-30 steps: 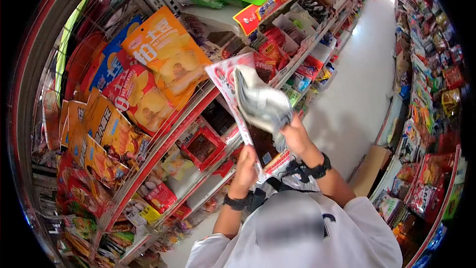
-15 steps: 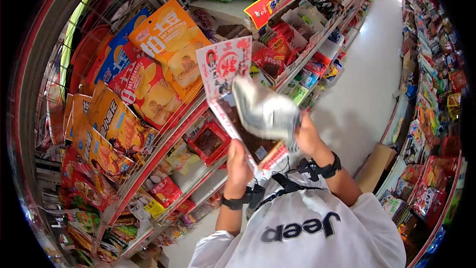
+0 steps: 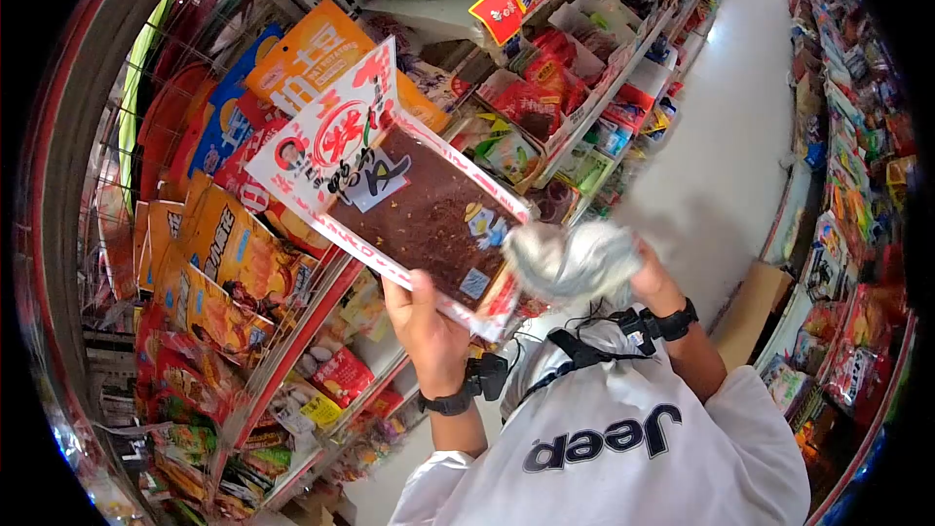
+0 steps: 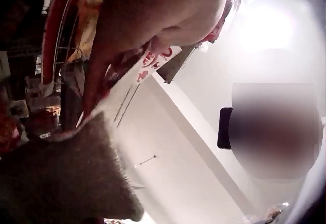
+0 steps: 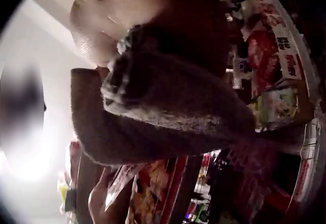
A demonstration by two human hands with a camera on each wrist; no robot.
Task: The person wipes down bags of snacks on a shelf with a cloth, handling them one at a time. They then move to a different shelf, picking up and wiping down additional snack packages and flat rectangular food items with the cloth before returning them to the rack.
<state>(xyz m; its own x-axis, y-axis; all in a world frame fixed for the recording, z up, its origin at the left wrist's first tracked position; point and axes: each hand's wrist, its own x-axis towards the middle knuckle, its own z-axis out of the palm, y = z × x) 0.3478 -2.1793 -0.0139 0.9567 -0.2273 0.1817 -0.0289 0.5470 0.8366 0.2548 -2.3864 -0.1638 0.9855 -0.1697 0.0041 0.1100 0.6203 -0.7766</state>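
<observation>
In the head view my left hand (image 3: 431, 333) grips the lower left edge of a flat snack package (image 3: 429, 209). It has a white-and-red printed border and a window onto dark brown contents. The package is tilted, its printed face toward the head camera. My right hand (image 3: 651, 275) holds a bunched grey-and-white cloth (image 3: 570, 261), blurred, at the package's lower right corner. In the right wrist view the fuzzy cloth (image 5: 168, 102) hangs in folds from the hand. The left wrist view has the cloth (image 4: 71, 173) close by the left hand (image 4: 158, 15), with a strip of the package border (image 4: 155, 63).
Tiered shelves with red edges run along the left, holding orange snack bags (image 3: 229, 248) and potato snack bags (image 3: 312, 54). Red packets (image 3: 531, 97) sit in bins farther along. An aisle floor (image 3: 721, 117) separates these from a right-hand shelf; a cardboard box (image 3: 752, 307) stands beside it.
The package has turned from nearly edge-on to face the head camera and swung left with my left hand. The cloth has moved down and right, from over the package to its lower right corner.
</observation>
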